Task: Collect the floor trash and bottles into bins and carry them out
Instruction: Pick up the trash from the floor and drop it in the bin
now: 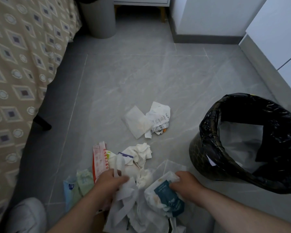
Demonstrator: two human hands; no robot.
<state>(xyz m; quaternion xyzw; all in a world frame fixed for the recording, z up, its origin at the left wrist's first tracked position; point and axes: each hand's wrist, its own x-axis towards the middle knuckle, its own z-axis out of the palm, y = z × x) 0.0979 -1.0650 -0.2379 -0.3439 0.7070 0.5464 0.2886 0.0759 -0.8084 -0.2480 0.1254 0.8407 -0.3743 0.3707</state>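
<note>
Two hands work low over a heap of litter on the grey tiled floor [158, 73], close to the person. Their left hand [110, 179] has its fingers curled into a wad of white tissue [126, 190]; the right hand [186, 181] grasps the top of a teal-and-white packet [165, 192]. Just left of the left hand lie a red-and-white wrapper [99, 158] and pale green and blue packets [81, 180]. A crumpled tissue [141, 153] sits just beyond the heap, and farther off a flat white wipe [136, 121] touches some creased receipts [158, 118]. To the right stands a bin [200, 153] lined with a black bag, paper already inside. A grey bin [99, 19] stands far back, beside the patterned bedspread [15, 64].
</note>
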